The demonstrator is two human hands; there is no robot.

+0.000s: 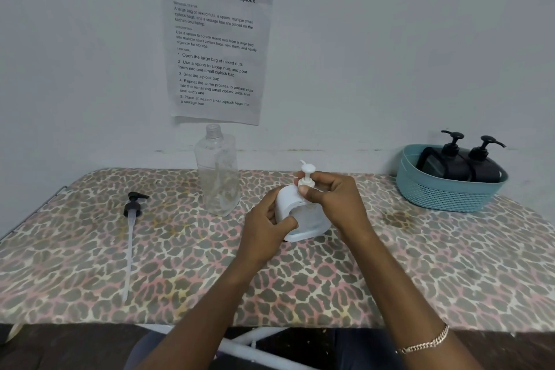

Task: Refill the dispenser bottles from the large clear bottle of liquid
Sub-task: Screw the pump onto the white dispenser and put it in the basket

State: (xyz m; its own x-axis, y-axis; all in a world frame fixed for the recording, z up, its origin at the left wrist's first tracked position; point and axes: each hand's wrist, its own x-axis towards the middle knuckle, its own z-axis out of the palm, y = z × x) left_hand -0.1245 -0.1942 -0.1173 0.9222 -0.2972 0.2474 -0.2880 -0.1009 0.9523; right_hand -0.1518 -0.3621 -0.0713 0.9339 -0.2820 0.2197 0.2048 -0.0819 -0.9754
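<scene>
Pale painted wall (390, 54) backs a table (300, 348) covered with a leopard-print cloth (420, 264), and a printed sheet of paper (214, 39) is stuck to the wall above it. Near the middle of the cloth, both hands hold a white plastic dispenser bottle (309, 219), its base down at the cloth. The left hand (264, 225) grips the bottle's side, fingers wrapped behind it and thumb pressed on the front. The right hand (333, 201) curls its fingers and thumb around the collar of the white pump head (307, 174) seated on the bottle's neck. Just behind and to the left, a large clear plastic bottle (216, 171) stands upright with no cap, clear liquid reaching partway up it. Well to the left, a black pump head (134, 204) with a long translucent tube lies flat on the cloth. At the far right, a teal plastic basket (444, 192) holds two black pump bottles (453, 159), side by side. A chain bracelet (426, 342) circles the right wrist.
</scene>
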